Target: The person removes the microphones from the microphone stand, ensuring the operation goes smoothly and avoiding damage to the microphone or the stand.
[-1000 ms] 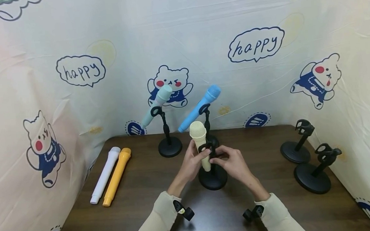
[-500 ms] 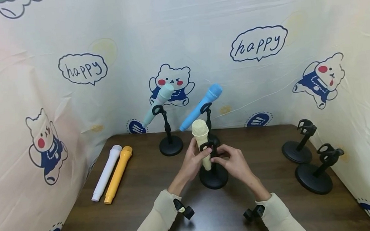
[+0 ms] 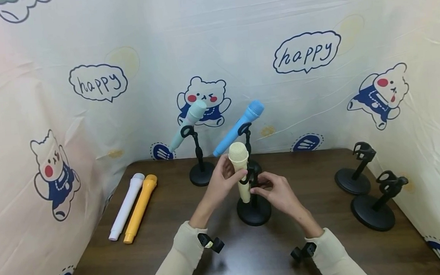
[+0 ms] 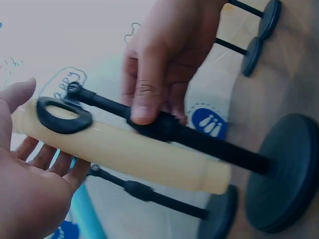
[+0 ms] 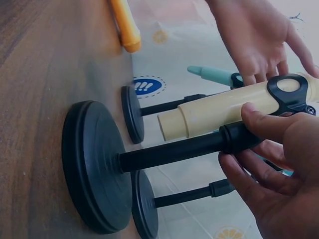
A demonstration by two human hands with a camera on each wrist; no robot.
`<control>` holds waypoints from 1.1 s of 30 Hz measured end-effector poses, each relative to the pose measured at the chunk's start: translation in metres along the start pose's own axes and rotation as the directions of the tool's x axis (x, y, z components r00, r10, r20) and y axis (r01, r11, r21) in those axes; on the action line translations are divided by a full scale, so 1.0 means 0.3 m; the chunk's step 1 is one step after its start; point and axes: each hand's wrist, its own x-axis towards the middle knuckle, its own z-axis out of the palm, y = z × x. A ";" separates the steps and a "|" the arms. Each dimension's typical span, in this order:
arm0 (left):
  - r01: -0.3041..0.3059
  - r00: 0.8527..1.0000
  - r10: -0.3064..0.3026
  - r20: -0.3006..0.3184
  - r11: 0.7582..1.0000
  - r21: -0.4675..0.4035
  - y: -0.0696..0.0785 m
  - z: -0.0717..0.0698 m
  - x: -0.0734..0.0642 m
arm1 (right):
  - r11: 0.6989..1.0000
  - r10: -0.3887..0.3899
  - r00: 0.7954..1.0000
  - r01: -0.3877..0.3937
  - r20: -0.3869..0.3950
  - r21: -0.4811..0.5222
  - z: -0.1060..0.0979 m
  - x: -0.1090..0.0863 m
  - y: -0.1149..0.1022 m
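A cream microphone [image 3: 238, 155] sits slanted in the clip of a black microphone stand [image 3: 254, 214] at the table's middle. My left hand [image 3: 218, 181] is at the microphone's upper part. Its fingers [image 4: 47, 159] lie loosely extended along the far side, and its thumb stands away from the barrel in the left wrist view. My right hand [image 3: 275, 192] pinches the stand's pole at the collar [image 5: 237, 137] between thumb and fingers. The clip ring [image 4: 65, 117] goes around the barrel.
Behind stand two more stands, with a mint microphone [image 3: 188, 124] and a blue microphone [image 3: 239, 127]. On the left lie a white microphone [image 3: 127, 205] and an orange microphone [image 3: 140, 208]. Two stands without microphones, a farther stand [image 3: 354, 175] and a nearer stand [image 3: 376, 209], are on the right.
My left hand has loosened from the microphone and shifted slightly up and left, its thumb moving off the clip. The right hand stays at the pole, and the microphone stays in the clip.
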 end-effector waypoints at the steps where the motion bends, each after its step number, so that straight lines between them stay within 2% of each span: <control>1: 0.000 1.000 0.001 -0.010 1.000 0.021 0.011 0.000 0.003 | 1.000 -0.004 1.000 0.004 0.005 0.000 -0.002 0.001 0.000; 8: 0.010 0.998 -0.001 -0.065 0.991 0.134 0.049 0.006 0.017 | 0.997 -0.073 0.997 0.073 0.013 0.022 -0.004 0.009 -0.012; 14: -0.006 0.994 0.026 -0.110 0.984 0.178 0.050 0.009 0.022 | 0.987 -0.155 0.986 0.157 -0.061 0.030 0.010 0.013 -0.014; 19: -0.029 0.991 0.053 -0.121 0.980 0.196 0.047 0.007 0.026 | 0.985 -0.164 0.983 0.167 -0.086 0.034 0.013 0.009 -0.011; 26: -0.029 0.991 0.053 -0.123 0.983 0.183 0.053 0.001 0.025 | 0.986 -0.164 0.982 0.167 -0.096 0.025 0.014 0.006 -0.013; 33: -0.057 0.983 0.090 -0.162 0.978 0.201 0.098 0.003 0.051 | 0.984 -0.173 0.980 0.177 -0.104 0.036 0.011 0.013 -0.013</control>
